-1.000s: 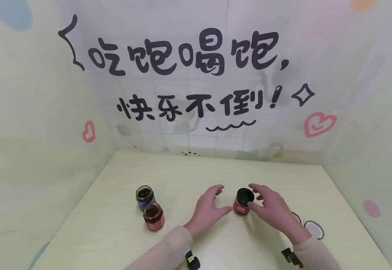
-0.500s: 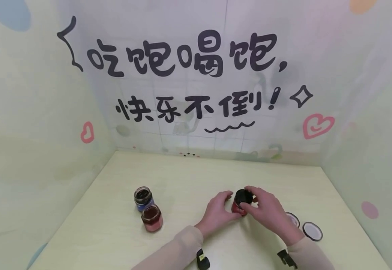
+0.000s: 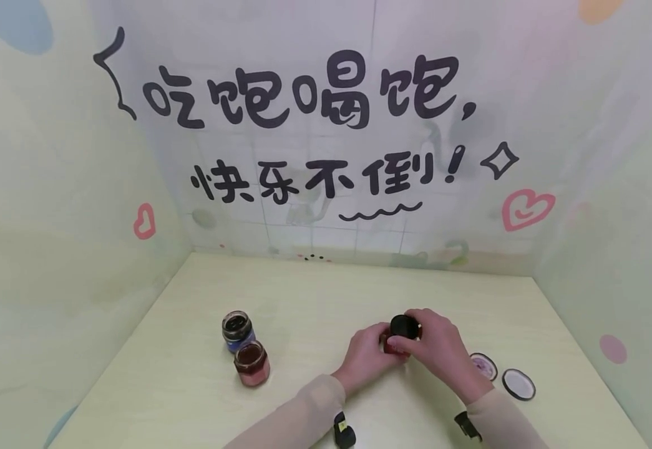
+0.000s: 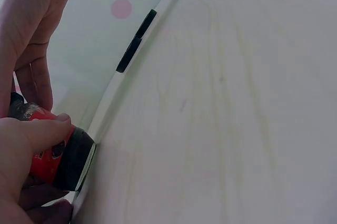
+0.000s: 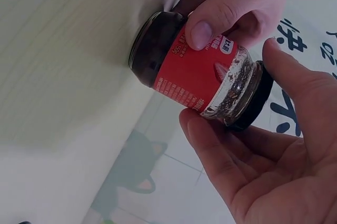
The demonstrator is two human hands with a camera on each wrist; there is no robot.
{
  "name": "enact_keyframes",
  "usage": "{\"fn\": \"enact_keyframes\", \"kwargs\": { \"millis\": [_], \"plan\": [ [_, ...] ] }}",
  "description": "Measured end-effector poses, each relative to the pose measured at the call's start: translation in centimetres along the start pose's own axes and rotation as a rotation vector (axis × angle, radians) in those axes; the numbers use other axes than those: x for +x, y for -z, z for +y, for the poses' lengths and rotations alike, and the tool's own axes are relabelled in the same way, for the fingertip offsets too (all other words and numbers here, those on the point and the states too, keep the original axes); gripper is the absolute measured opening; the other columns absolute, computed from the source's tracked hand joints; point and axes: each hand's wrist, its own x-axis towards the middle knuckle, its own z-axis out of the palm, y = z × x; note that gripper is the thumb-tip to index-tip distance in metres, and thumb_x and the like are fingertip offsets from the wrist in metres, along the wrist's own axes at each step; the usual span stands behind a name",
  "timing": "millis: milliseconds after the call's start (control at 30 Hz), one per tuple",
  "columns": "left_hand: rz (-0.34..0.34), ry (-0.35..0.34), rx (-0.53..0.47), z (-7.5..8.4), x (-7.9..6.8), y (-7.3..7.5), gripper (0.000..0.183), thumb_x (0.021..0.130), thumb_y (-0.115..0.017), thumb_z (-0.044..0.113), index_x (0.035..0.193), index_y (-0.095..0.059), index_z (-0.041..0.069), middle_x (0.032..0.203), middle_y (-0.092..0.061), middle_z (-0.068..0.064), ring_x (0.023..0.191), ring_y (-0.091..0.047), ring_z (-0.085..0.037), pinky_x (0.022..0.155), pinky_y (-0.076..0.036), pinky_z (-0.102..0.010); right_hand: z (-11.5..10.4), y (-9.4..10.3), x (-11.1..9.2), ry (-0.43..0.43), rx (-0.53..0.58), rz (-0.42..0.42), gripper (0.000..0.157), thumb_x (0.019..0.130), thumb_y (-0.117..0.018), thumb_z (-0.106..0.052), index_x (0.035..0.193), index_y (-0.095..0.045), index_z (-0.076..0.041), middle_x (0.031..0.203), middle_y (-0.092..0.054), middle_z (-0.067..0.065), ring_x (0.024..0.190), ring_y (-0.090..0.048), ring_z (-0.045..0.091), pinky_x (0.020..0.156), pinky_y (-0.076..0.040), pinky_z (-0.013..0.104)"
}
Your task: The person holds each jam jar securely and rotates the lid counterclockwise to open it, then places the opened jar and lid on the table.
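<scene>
A glass jar [image 3: 394, 348] with a red label and a black lid [image 5: 253, 100] stands upright on the table [image 3: 303, 293], right of the middle. My left hand [image 3: 366, 355] grips the jar's body, its thumb [image 4: 50, 132] pressed on the red label. From the right, my right hand [image 3: 440, 349] holds the lid, thumb on the near side and fingers round the far side. In the right wrist view that thumb [image 5: 279, 61] is right at the lid's edge, while the fingertips [image 5: 197, 124] reach below the jar's neck.
Two lidless jars, one blue-labelled [image 3: 239, 337] and one reddish [image 3: 253, 368], stand close together on the left. Two round lids [image 3: 519, 384] lie inside up beside my right forearm. A printed cloth wall [image 3: 314, 237] rises behind the table.
My left hand has moved right and closed its fingers round the red-labelled jar. The right hand has come in from beside the lid to hold it. The other jars stay put.
</scene>
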Motion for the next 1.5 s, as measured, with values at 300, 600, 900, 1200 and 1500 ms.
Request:
{"fn": "enact_keyframes", "kwargs": {
  "millis": [300, 600, 900, 1200, 1500],
  "plan": [
    [0.009, 0.013, -0.059, 0.0, -0.9, 0.4, 0.038, 0.069, -0.074, 0.046, 0.102, -0.059, 0.035, 0.092, -0.058, 0.021, 0.08, -0.052, -0.008, 0.068, -0.042, -0.023, -0.5, 0.2, -0.1, 0.05, 0.016, 0.033, 0.047, 0.067, -0.072, -0.054, 0.094, -0.066, -0.016, 0.081, -0.061, -0.004, 0.068, -0.053, 0.011, 0.058, -0.042, 0.028],
    [0.019, 0.059, -0.21, 0.7, -2.0, 1.8, 0.045, 0.069, -0.075, 0.043, 0.109, -0.055, 0.034, 0.099, -0.057, 0.013, 0.069, -0.061, -0.002, 0.069, -0.05, -0.025, -1.8, 0.8, 0.3, 0.055, 0.084, 0.075, 0.043, 0.067, -0.07, -0.058, 0.09, -0.067, -0.022, 0.079, -0.06, -0.009, 0.067, -0.053, 0.006, 0.058, -0.043, 0.028],
    [0.07, 0.034, -0.219, 0.9, -3.2, 3.6, 0.052, 0.067, -0.079, 0.035, 0.112, -0.053, 0.036, 0.102, -0.058, 0.015, 0.078, -0.059, -0.004, 0.068, -0.049, -0.023, -3.6, 0.9, 0.3, -0.019, 0.266, 0.034, 0.039, 0.067, -0.071, -0.055, 0.092, -0.067, -0.026, 0.081, -0.064, -0.01, 0.066, -0.059, -0.001, 0.057, -0.047, 0.024],
    [0.104, 0.039, -0.191, 1.5, -4.9, 5.4, 0.058, 0.065, -0.079, 0.042, 0.115, -0.05, 0.037, 0.101, -0.058, 0.015, 0.078, -0.056, -0.007, 0.062, -0.049, -0.024, -5.2, 0.8, 0.0, -0.105, 0.419, -0.019, 0.041, 0.066, -0.072, -0.055, 0.094, -0.067, -0.026, 0.08, -0.064, -0.012, 0.067, -0.062, 0.004, 0.058, -0.049, 0.026],
    [0.177, 0.033, -0.118, 1.5, -6.3, 6.5, 0.055, 0.062, -0.078, 0.048, 0.109, -0.055, 0.033, 0.097, -0.06, 0.015, 0.085, -0.058, -0.003, 0.07, -0.049, -0.022, -6.1, 0.0, -0.1, -0.044, 0.193, -0.074, 0.04, 0.072, -0.057, -0.067, 0.091, -0.058, -0.032, 0.059, -0.054, -0.014, 0.049, -0.049, 0.005, 0.044, -0.039, 0.028]
  ]
}}
